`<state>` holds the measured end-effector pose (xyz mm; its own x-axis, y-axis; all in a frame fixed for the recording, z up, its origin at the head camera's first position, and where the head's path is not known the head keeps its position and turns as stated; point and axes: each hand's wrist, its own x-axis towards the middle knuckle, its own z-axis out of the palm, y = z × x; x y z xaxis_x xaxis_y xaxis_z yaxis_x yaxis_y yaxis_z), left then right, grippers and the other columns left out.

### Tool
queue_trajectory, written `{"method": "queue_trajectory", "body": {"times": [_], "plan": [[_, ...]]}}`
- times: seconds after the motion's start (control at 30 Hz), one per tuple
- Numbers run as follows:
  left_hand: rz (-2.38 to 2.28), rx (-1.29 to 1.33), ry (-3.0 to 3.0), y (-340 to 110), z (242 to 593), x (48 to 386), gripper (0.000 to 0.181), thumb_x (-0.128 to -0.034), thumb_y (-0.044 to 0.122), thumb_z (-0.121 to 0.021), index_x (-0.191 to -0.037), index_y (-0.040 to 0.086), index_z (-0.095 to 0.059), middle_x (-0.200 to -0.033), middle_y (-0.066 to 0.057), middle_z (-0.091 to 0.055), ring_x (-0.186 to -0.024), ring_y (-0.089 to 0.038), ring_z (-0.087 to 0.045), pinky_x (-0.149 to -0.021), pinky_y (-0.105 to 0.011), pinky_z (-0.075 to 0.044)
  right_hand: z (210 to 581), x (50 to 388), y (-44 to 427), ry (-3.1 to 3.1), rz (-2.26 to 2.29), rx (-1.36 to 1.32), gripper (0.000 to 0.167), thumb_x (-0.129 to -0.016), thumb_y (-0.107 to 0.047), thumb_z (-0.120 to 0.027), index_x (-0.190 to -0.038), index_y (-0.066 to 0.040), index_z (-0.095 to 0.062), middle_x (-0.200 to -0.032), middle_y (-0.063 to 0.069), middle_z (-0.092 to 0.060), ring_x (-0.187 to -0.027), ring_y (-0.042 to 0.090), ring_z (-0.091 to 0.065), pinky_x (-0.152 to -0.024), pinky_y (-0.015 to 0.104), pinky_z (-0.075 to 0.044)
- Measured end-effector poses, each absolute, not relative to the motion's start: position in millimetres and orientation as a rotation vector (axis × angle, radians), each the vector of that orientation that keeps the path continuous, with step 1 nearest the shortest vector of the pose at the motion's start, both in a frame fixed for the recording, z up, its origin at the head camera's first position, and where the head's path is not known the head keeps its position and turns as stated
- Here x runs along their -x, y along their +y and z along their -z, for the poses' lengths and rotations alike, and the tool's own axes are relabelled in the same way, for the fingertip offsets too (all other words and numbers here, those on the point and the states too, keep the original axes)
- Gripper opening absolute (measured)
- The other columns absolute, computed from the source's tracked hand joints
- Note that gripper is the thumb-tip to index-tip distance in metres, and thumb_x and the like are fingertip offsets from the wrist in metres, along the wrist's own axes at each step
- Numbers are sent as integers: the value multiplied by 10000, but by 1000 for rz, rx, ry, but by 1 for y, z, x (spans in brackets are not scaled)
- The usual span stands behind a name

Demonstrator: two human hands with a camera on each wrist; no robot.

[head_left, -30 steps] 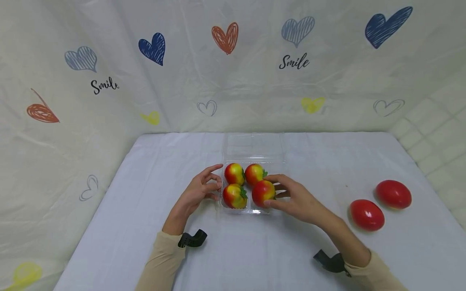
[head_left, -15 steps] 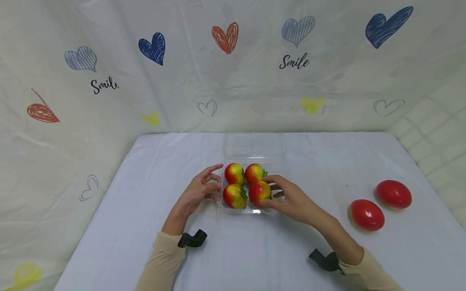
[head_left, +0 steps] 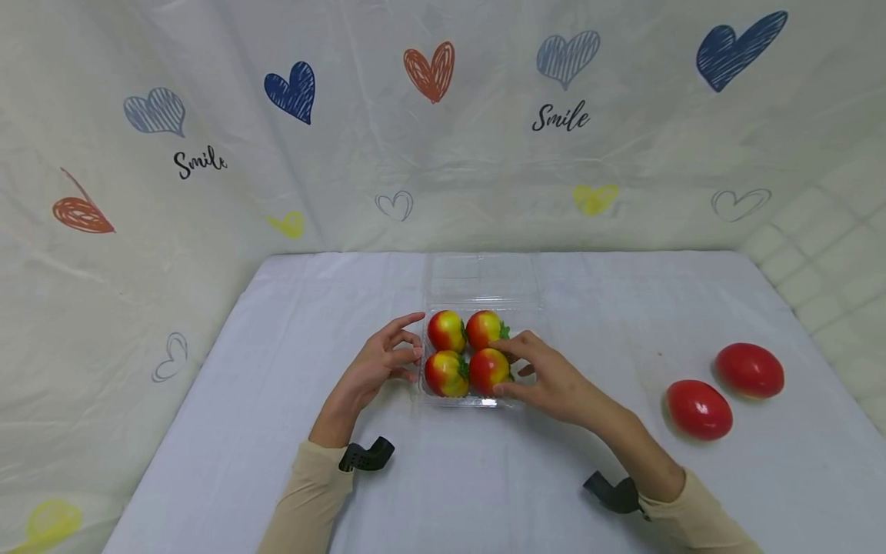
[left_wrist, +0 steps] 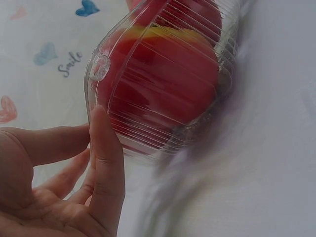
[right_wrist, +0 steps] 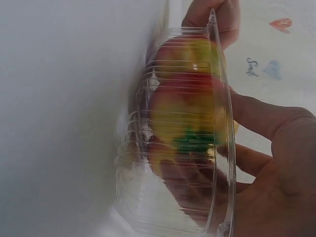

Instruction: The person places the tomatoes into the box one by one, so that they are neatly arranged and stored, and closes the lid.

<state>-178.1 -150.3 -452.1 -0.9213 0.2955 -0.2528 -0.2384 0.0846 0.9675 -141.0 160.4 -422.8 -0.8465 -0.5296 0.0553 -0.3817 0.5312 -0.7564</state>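
Observation:
A clear plastic clamshell box (head_left: pixel 477 402) lies with its lid (head_left: pixel 484 277) folded back. Inside it sit several red-and-yellow fruits with green leafy tops, in two rows. My left hand (head_left: pixel 377 358) is at the box's left side; in the left wrist view its thumb and a finger (left_wrist: pixel 106 163) pinch the rim. My right hand (head_left: pixel 550 381) reaches over the right side and holds the front right fruit (head_left: pixel 488 372) between thumb and fingers. That fruit is down in the box, beside the front left fruit (head_left: pixel 445 375). In the right wrist view, the fingers show partly through the ribbed wall.
Two glossy red oval fruits (head_left: pixel 699 409) lie on the white tablecloth (head_left: pixel 443 477) at the right. Behind the table hangs a pale curtain (head_left: pixel 484 154) printed with hearts and words. A black wrist mount (head_left: pixel 612 492) sticks out from each forearm.
My right hand has moved slightly left with the front right fruit, which has settled from near the box's right wall into line with its neighbours. The left hand has stayed in place.

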Motion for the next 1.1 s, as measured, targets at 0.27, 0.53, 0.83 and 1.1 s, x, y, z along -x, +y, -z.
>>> {"method": "queue_trajectory", "body": {"times": [0.27,0.53,0.83,1.1], "plan": [[-1892,-48,1989,-149,451,178,643,-973,109,-686,-1563,229,-461,-1094,-35,-567,-878,-173,-591,-673,-257,-625,424,142,158,2599,1210,741,534,-895,-208,-813,-1380,-126,-606,-1227,68,-625,-1112,231,-643,-939,476,-614],[-1893,-62,1993,-148,450,179,648,-976,99,-676,-1572,212,-450,-1087,-36,-568,-882,-178,-593,-671,-262,-628,424,143,159,2624,1194,757,534,-890,-199,-815,-1377,-117,-613,-1212,76,-628,-1121,251,-642,-928,477,-618],[-1892,-60,1997,-148,451,180,641,-973,93,-676,-1562,226,-463,-1082,-36,-575,-883,-178,-607,-677,-267,-631,416,143,165,2658,1229,695,578,-868,-251,-848,-1380,-114,-617,-1238,107,-633,-1157,331,-662,-953,500,-616],[-1896,-56,1987,-150,452,179,643,-981,106,-678,-1574,202,-448,-1084,-31,-576,-883,-175,-592,-676,-263,-630,410,144,179,2710,1283,714,501,-890,-206,-827,-1342,-106,-635,-1256,103,-653,-1143,337,-652,-931,520,-618]]}}
